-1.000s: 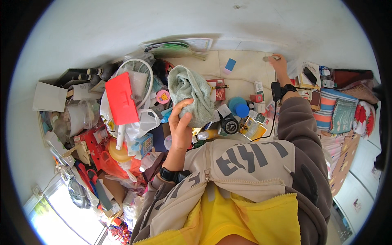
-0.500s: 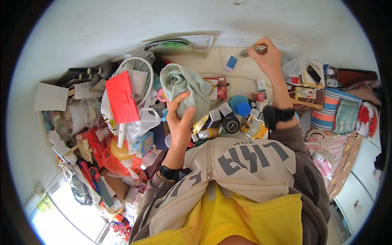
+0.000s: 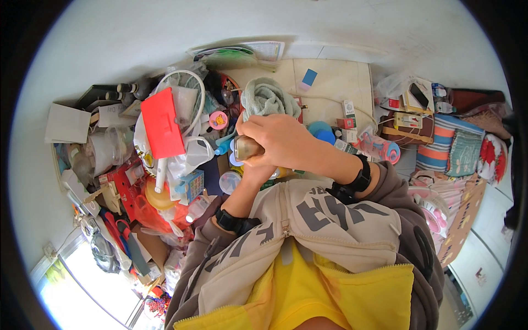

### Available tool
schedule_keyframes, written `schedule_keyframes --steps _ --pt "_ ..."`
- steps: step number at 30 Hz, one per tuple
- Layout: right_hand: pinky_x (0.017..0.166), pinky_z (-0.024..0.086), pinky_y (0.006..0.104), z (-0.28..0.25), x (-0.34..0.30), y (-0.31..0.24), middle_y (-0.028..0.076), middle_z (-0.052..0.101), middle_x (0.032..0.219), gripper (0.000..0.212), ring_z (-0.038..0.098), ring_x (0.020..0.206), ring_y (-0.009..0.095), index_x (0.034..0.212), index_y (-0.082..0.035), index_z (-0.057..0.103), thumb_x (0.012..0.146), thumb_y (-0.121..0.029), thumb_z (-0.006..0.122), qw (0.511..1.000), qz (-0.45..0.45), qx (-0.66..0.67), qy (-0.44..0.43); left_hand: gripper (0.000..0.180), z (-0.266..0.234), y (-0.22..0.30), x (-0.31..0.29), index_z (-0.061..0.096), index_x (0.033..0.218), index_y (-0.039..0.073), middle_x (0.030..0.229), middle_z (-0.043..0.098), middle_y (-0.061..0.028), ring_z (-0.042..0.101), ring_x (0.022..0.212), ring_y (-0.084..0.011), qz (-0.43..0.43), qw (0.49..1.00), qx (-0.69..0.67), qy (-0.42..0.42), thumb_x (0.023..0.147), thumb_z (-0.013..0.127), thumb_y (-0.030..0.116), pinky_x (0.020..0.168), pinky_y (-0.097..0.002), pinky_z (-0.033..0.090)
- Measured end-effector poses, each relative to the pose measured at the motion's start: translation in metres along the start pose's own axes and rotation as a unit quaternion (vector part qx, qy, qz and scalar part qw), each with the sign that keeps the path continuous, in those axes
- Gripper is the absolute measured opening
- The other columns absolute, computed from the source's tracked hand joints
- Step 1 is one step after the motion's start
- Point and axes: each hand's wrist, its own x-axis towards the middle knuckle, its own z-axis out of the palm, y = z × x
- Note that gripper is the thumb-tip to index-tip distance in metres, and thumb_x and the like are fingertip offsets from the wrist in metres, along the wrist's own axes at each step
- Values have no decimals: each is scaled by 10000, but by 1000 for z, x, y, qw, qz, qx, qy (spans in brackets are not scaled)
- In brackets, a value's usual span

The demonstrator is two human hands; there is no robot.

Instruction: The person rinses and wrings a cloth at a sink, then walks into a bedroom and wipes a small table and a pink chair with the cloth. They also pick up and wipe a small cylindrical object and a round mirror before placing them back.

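A pale green towel is bunched up in front of my chest, gripped by my left hand. Most of that hand's fingers are hidden behind my right one. My right hand has its fingers wrapped round a smooth, shiny brownish object with a rounded end. Its exact kind does not show. Both hands are close together, the right one crossing in front of the left, just below the towel. Whether the shiny object touches the towel is hard to tell.
A small blue-and-white block lies on the pale tabletop. To the left are a red plastic case, a white hoop and piled bags. Rightward stand a pink-and-blue bottle, small boxes and a dark phone.
My right hand has come from the far right of the table to my left hand, carrying the shiny object. The towel has shifted slightly right.
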Motion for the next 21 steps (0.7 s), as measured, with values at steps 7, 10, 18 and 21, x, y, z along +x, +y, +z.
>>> schedule_keyframes --steps 7,10,18,21 --pt "685 483 387 -2 -14 -10 109 592 925 375 606 770 286 1010 -58 601 722 -235 764 988 43 139 56 515 5 23 9 459 1228 41 1162 508 -92 520 1094 -193 -122 961 -250 6 766 668 133 950 -334 430" --pt "779 480 368 -14 -31 -8 103 583 1106 347 596 894 253 1074 -72 634 771 -203 741 963 93 218 130 517 -3 34 7 455 1227 36 1172 499 -85 519 1086 -178 -130 946 -296 -15 763 657 139 956 -328 428" --pt "1088 295 373 -32 -88 -3 80 339 1481 555 353 1345 207 1444 -136 403 975 -421 488 908 282 277 137 708 -18 46 6 304 1348 39 1195 545 -111 570 974 -187 -80 907 -386 -147 721 628 97 910 -300 441" --pt "1105 277 376 -15 -103 0 98 330 1491 615 304 1381 214 1478 -143 330 976 -477 452 809 189 524 187 1027 -9 59 2 -47 1482 102 1173 581 -120 557 877 -156 -88 866 -428 -244 714 631 35 831 -278 448"
